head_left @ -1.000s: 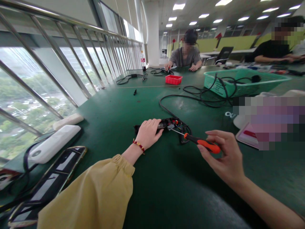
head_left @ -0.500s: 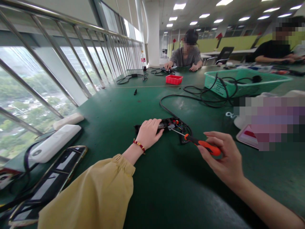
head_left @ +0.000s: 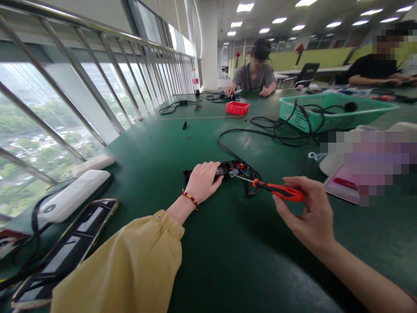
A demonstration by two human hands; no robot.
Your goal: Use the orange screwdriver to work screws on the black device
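An opened black electrical device (head_left: pixel 235 166) lies on the green table, with small coloured wires and inner parts exposed at its right end. My left hand (head_left: pixel 206 180) is closed over its body and presses it against the tabletop; the palm hides part of the casing. Between the thumb and fingers of my right hand (head_left: pixel 309 208) is a screwdriver (head_left: pixel 280 190) with an orange and black handle. Its thin metal shaft points left, and the tip is at the exposed parts of the device. A black cord (head_left: pixel 224 141) curves away from the device's right end.
At the right stands a green basket (head_left: pixel 365 122) with cables. Ahead are a red tray (head_left: pixel 237 108) and a small black piece (head_left: pixel 184 125). A phone (head_left: pixel 68 252) and a white power bank (head_left: pixel 74 195) lie at left by the railing. Two people sit farther back.
The back end of the screwdriver has shifted slightly right and up with my right hand, so the tool lies flatter. My left hand and the device stay put.
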